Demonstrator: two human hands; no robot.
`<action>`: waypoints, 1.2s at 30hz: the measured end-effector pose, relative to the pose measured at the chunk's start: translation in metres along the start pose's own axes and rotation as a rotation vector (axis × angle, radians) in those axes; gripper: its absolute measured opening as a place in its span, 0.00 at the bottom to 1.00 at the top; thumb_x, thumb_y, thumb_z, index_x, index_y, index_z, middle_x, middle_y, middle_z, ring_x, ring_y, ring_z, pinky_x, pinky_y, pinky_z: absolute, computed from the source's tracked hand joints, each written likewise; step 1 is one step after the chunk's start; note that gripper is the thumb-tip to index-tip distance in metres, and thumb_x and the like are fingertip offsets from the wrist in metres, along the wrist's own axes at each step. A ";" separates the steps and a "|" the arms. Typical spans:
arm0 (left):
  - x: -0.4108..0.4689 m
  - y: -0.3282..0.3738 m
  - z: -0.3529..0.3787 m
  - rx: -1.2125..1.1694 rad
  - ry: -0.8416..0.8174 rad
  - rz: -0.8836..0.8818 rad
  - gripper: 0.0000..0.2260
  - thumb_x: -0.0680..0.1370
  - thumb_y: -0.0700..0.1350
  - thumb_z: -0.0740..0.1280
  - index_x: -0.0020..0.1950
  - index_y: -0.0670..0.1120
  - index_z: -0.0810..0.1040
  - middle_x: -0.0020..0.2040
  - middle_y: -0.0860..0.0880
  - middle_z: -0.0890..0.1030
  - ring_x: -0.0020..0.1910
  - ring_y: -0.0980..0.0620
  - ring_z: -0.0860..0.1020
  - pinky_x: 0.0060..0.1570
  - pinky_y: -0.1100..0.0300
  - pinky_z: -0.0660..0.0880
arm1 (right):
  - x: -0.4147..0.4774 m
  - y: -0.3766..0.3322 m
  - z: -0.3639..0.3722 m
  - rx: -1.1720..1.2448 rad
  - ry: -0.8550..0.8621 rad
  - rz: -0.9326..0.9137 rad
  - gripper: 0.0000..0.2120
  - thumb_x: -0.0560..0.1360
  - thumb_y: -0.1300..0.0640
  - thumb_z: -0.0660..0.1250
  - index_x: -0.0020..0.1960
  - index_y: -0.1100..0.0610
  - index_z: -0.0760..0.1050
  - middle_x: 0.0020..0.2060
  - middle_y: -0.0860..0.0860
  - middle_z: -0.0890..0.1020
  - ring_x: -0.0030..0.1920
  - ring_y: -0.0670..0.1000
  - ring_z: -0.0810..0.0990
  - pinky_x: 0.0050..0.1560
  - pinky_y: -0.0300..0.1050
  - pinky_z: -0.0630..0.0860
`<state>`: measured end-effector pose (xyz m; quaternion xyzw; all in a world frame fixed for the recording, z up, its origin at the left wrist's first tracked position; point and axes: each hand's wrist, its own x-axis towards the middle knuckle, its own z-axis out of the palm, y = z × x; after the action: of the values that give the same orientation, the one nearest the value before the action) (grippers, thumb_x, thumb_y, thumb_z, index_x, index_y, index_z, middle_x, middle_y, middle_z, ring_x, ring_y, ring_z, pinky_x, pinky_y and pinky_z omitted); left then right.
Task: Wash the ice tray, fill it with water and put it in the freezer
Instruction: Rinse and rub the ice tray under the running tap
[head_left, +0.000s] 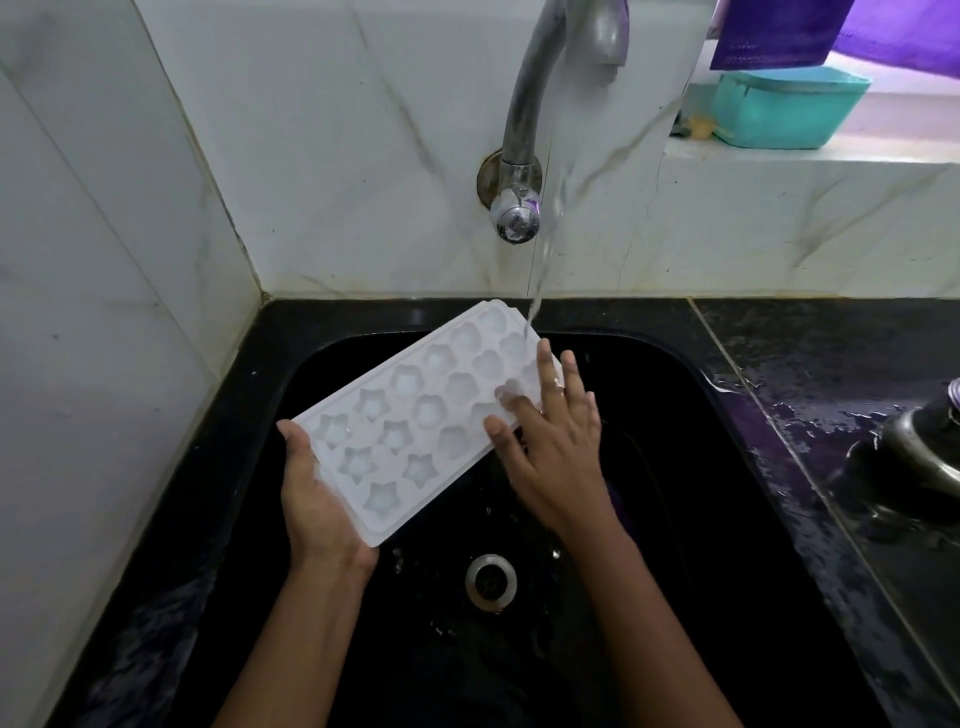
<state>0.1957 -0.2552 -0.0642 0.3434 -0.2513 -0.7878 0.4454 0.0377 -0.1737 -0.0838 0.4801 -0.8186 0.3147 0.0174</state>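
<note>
Rinsing ice tray (415, 415) under tap (550, 93), frame centre.
Left hand (317, 499) grips the tray's lower corner; right hand (550, 441) flat-fingered, rubbing cups. Better to tilt so water sweeps every cup.

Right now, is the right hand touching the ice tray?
Touching. In the head view the right hand lays straight fingers on the ice tray, overlapping its moulded cavities.

Left hand (317, 509) is gripping the ice tray (415, 410) at its seven-o'clock end; right hand (556, 447) is pressing flat at two o'clock.
</note>
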 end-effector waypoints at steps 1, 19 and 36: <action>0.000 0.000 0.000 -0.001 -0.008 -0.010 0.28 0.79 0.66 0.49 0.61 0.48 0.77 0.53 0.45 0.84 0.51 0.45 0.84 0.39 0.53 0.82 | 0.001 0.005 -0.003 -0.013 0.022 0.013 0.29 0.75 0.33 0.44 0.59 0.46 0.75 0.77 0.45 0.43 0.74 0.43 0.32 0.72 0.49 0.33; 0.000 -0.005 0.002 0.020 -0.050 -0.108 0.31 0.78 0.67 0.50 0.66 0.46 0.75 0.56 0.42 0.83 0.53 0.42 0.82 0.40 0.50 0.81 | 0.000 0.017 -0.004 -0.064 0.203 -0.008 0.20 0.78 0.41 0.51 0.52 0.48 0.79 0.77 0.52 0.52 0.77 0.50 0.46 0.72 0.56 0.46; 0.006 -0.011 -0.001 0.034 -0.195 -0.201 0.26 0.79 0.61 0.53 0.67 0.46 0.75 0.60 0.44 0.81 0.57 0.45 0.81 0.45 0.52 0.82 | 0.008 0.053 -0.030 0.704 0.128 0.498 0.13 0.76 0.54 0.66 0.60 0.53 0.73 0.53 0.49 0.79 0.52 0.51 0.79 0.50 0.48 0.78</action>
<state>0.1888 -0.2551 -0.0745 0.2960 -0.2709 -0.8538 0.3317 -0.0176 -0.1461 -0.0837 0.2241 -0.7494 0.5984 -0.1733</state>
